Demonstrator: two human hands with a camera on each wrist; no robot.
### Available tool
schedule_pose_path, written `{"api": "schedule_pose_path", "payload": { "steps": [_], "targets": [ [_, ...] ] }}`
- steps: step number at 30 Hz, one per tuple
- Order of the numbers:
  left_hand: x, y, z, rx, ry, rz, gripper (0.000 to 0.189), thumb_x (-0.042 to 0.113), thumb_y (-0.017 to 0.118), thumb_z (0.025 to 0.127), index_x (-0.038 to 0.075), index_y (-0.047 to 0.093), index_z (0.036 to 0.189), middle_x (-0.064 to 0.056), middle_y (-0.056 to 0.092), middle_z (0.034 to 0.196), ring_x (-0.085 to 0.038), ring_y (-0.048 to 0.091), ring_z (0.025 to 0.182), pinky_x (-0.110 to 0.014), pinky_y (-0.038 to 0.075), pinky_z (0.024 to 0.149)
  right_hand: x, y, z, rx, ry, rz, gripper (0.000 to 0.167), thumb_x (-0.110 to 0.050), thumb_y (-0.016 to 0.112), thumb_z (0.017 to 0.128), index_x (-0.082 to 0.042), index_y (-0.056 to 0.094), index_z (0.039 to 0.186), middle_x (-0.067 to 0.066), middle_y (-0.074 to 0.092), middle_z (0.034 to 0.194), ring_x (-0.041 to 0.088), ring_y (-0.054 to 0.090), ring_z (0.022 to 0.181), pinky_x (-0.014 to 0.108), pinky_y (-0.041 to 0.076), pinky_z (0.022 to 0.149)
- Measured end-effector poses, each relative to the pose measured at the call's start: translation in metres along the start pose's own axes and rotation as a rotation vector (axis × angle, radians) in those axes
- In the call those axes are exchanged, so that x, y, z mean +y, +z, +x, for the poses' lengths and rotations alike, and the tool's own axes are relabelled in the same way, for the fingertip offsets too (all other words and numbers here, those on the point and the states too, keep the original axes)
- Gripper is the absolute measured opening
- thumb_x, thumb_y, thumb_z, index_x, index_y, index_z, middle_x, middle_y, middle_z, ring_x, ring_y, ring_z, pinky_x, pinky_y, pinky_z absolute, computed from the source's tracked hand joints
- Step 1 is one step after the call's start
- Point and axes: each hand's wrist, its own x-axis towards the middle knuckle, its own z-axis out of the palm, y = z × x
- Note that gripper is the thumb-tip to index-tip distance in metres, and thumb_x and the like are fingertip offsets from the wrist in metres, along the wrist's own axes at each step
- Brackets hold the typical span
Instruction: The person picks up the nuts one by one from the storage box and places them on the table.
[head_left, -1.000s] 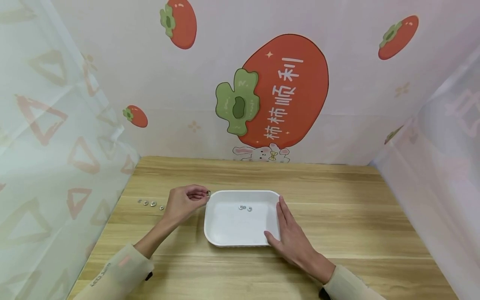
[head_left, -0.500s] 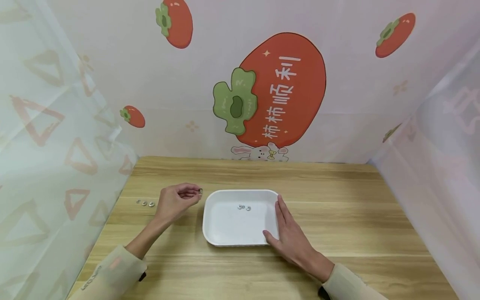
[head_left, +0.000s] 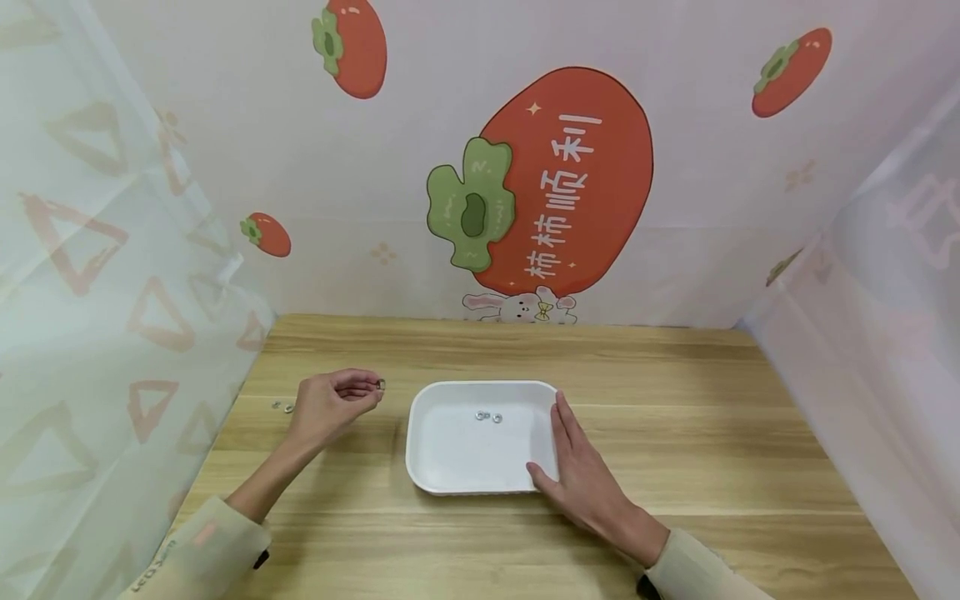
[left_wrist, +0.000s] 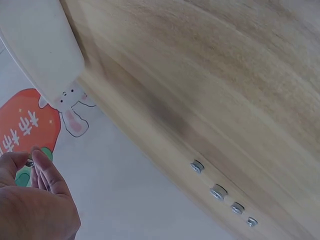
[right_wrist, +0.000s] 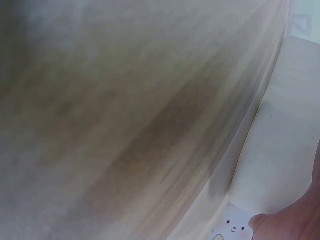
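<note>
A white rectangular tray (head_left: 472, 458) stands on the wooden table, three small silver metal nuts (head_left: 497, 418) on its floor. My left hand (head_left: 328, 404), left of the tray and over the table, pinches a small metal nut (head_left: 381, 384) between thumb and fingertips; the left wrist view shows this nut (left_wrist: 30, 162) partly covered by the fingers. Along the tray's right side rests my right hand (head_left: 588, 479), fingers straight against the wall and thumb at the near rim. In the right wrist view only a bit of that hand (right_wrist: 285, 222) shows beside the tray (right_wrist: 280, 135).
Several more metal nuts (left_wrist: 218, 192) lie in a row on the tabletop at the left, some hidden behind the left hand in the head view. A patterned curtain (head_left: 337, 275) hangs behind the table (head_left: 675, 450), with others on both sides.
My left hand has moved left, from the tray's far left corner to above the table, with the nut still in its fingertips. The right hand and tray stay in place.
</note>
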Motion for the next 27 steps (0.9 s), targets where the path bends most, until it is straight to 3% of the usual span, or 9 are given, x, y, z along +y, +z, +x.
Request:
{"api": "schedule_pose_path", "payload": {
  "steps": [16,27],
  "targets": [
    [-0.007,-0.023,0.0,0.025,0.027,0.097,0.016,0.004,0.083,0.088,-0.002,0.08,0.103,-0.014,0.08,0.092,-0.001,0.074,0.075,-0.017,0.06,0.069,-0.001,-0.001,0.0,0.0,0.005,-0.003,0.099,-0.047,0.066,0.099,0.01,0.017,0.164,0.02,0.009,0.176,0.037,0.03,0.157,0.052,0.042,0.118],
    [-0.014,-0.041,0.004,0.014,0.049,0.227,0.013,0.004,0.081,0.09,0.001,0.081,0.102,-0.011,0.08,0.089,-0.001,0.073,0.073,-0.017,0.059,0.065,-0.001,-0.001,0.0,-0.017,0.013,-0.018,0.1,-0.048,0.066,0.099,0.009,0.016,0.164,0.022,0.009,0.176,0.037,0.03,0.158,0.051,0.041,0.119]
  ]
}}
